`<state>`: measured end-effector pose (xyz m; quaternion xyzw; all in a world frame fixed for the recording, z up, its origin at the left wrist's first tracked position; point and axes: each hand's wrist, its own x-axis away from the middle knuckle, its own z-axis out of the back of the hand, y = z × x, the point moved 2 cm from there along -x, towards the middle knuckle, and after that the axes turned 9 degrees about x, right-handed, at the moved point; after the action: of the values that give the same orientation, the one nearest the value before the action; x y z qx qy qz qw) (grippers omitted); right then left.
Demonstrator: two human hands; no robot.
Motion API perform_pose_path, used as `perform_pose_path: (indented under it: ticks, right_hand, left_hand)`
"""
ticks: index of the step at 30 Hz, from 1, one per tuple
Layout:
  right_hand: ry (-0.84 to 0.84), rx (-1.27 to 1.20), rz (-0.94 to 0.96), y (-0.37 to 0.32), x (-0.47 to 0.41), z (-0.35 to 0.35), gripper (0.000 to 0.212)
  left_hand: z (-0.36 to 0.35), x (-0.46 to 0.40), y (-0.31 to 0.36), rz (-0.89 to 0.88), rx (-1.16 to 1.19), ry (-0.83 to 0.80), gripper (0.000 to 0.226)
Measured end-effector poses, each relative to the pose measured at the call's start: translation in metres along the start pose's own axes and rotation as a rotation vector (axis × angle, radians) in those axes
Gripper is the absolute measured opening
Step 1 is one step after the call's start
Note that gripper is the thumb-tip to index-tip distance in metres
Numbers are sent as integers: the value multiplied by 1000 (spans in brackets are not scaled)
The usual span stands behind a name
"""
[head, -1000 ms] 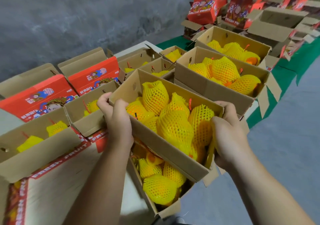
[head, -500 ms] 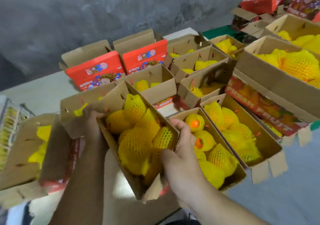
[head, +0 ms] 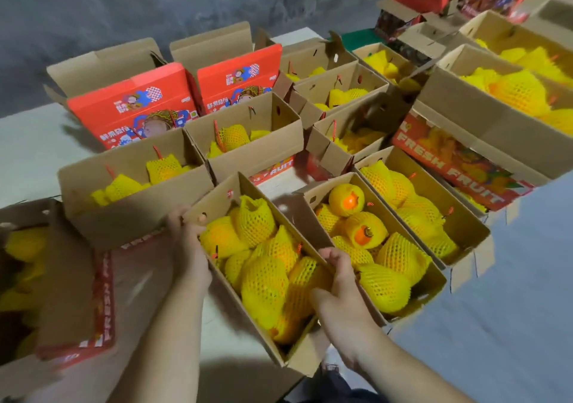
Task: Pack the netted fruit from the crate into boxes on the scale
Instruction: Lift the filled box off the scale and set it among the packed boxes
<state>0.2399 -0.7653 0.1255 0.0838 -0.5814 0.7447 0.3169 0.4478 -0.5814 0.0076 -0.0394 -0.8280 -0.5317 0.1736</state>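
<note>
Both hands grasp one open cardboard box (head: 297, 356) of netted fruit (head: 263, 281) at the near edge of the table (head: 28, 142). The left hand (head: 186, 241) curls over its far left wall, and the right hand (head: 338, 281) grips its right wall. Just right sits another filled box (head: 434, 281).

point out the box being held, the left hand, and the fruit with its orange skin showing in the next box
held box (head: 297, 357): head view, near cardboard end wall.
left hand (head: 186, 241): head view, back of the hand at the box's far-left corner.
uncovered fruit (head: 348, 199): head view, orange skin showing through the net opening.
</note>
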Motion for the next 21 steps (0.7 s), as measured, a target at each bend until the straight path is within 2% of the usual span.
perform_pose_path:
  ticks: [3, 6, 9, 13, 15, 18, 21]
  right_hand:
    - [45, 301, 5, 11, -12, 1, 44]
    - [75, 560, 160, 1, -22, 1, 59]
    - [64, 509, 234, -19, -43, 5, 60]
    - [183, 492, 277, -49, -107, 33, 35]
    - [245, 541, 256, -63, -151, 52, 32]
    - [309, 794, 191, -84, -220, 77, 52]
    - [282, 1081, 77, -91, -276, 101, 73]
  left_hand:
    - [-21, 14, -13, 1, -76, -68, 50]
    - [-34, 5, -9, 10, -137, -55, 43]
    - [-33, 1, -11, 14, -204, -29, 45]
    - [-35, 7, -8, 66, -311, -68, 35]
    - [-41, 12, -7, 30, -397, -77, 31]
    - [-54, 15, -21, 117, -396, -182, 24]
    - [-56, 11, -33, 86, -437, -106, 25]
